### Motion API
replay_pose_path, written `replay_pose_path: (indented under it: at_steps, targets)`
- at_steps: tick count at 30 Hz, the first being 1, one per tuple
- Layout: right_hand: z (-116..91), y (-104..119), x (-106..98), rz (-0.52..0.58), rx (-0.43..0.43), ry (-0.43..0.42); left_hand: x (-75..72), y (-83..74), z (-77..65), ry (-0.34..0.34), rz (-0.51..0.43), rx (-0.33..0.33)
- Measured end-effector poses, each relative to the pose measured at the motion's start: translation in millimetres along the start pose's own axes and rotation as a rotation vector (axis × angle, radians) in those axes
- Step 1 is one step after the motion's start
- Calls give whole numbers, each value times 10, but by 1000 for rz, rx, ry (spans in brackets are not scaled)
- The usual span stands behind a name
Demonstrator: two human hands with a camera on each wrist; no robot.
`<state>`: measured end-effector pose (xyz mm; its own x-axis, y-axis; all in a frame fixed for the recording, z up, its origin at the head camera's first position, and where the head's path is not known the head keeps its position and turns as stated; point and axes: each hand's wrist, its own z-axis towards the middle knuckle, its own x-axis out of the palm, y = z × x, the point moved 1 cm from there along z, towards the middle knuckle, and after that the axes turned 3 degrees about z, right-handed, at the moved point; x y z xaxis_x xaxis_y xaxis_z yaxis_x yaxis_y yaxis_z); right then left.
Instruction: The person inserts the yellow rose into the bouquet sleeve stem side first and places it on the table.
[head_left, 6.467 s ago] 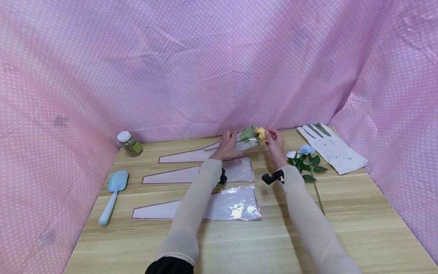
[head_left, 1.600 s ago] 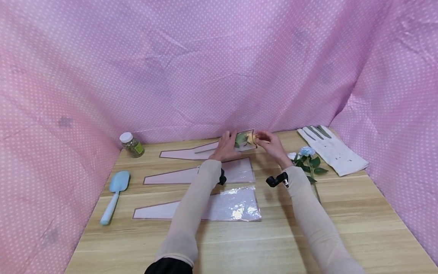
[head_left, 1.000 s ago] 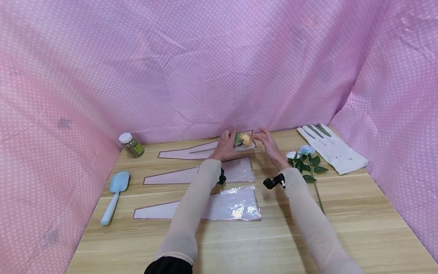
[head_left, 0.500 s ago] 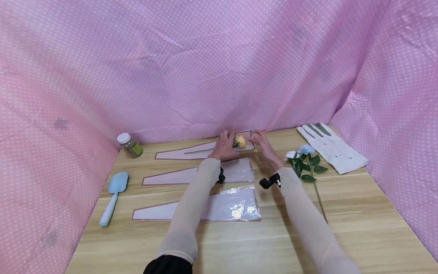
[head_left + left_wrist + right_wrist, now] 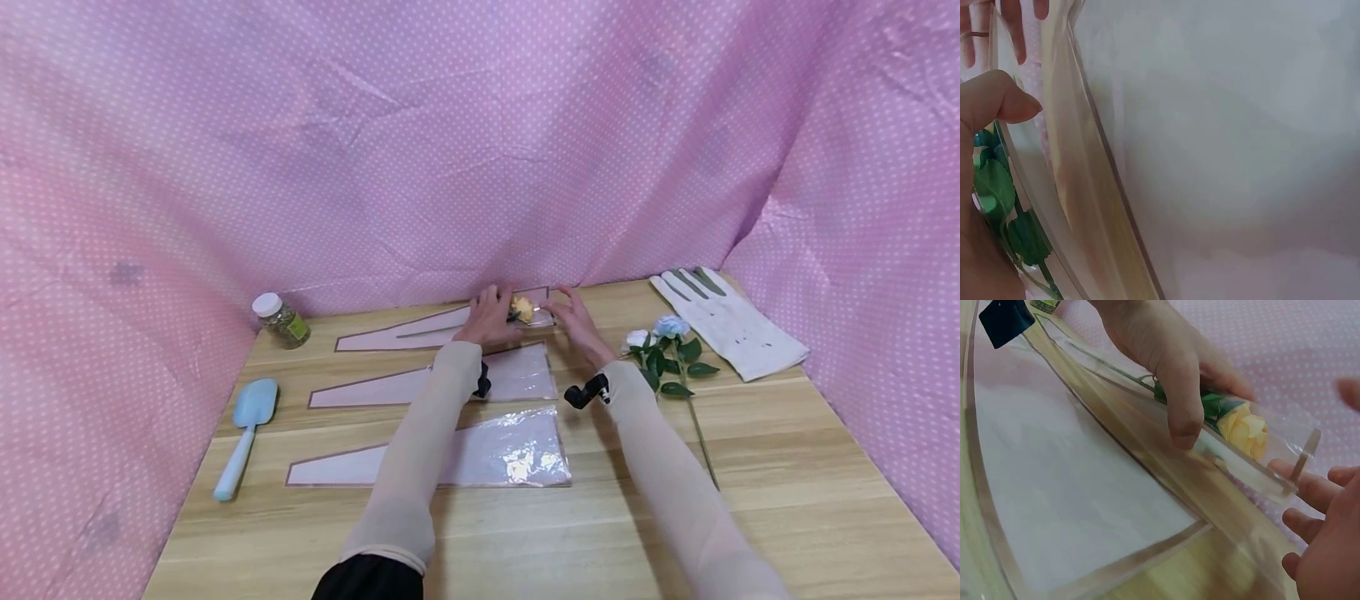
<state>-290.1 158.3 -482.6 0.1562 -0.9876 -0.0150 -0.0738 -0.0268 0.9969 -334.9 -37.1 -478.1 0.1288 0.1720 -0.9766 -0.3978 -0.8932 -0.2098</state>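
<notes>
At the table's back, a yellow rose (image 5: pixel 522 310) lies inside a clear tapered flower sleeve (image 5: pixel 367 341) with a brown border. The left hand (image 5: pixel 489 319) holds this sleeve around the rose's leaves, with its thumb (image 5: pixel 1184 419) on the near side and the other fingers behind. Green leaves (image 5: pixel 996 187) show beside that hand in the left wrist view. At the sleeve's wide mouth, the right hand (image 5: pixel 576 321) has its fingers spread. One fingertip (image 5: pixel 1284 467) touches the mouth by the bloom, while the thumb is apart and blurred.
Two more flat sleeves (image 5: pixel 528 377) (image 5: pixel 495 458) lie nearer. White and pale blue roses (image 5: pixel 671 327) and a white glove (image 5: pixel 723 321) are at right. A blue hand trowel (image 5: pixel 246 425) and a lidded jar (image 5: pixel 282 321) stand left. Pink dotted cloth (image 5: pixel 480 150) walls the back.
The rose, earlier sticking out of the sleeve's mouth in the right hand's pinch, has slid left fully inside. The right hand has let go of the bloom and moved slightly left.
</notes>
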Motion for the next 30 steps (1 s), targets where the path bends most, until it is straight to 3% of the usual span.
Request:
replay_pose_path:
  at_steps: [4, 14, 26, 30]
  targets:
    - [24, -69, -1, 16, -5, -26, -11, 38, -3, 1, -12, -16]
    - [44, -166, 23, -61, -44, -31, -29, 96, -28, 17, -27, -46]
    - [-1, -242, -23, -338, -102, 47, -16, 133, -36, 81, -6, -49]
    - [-2, -220, 5, -361, -94, 50, -28, 137, -45, 90, -14, -56]
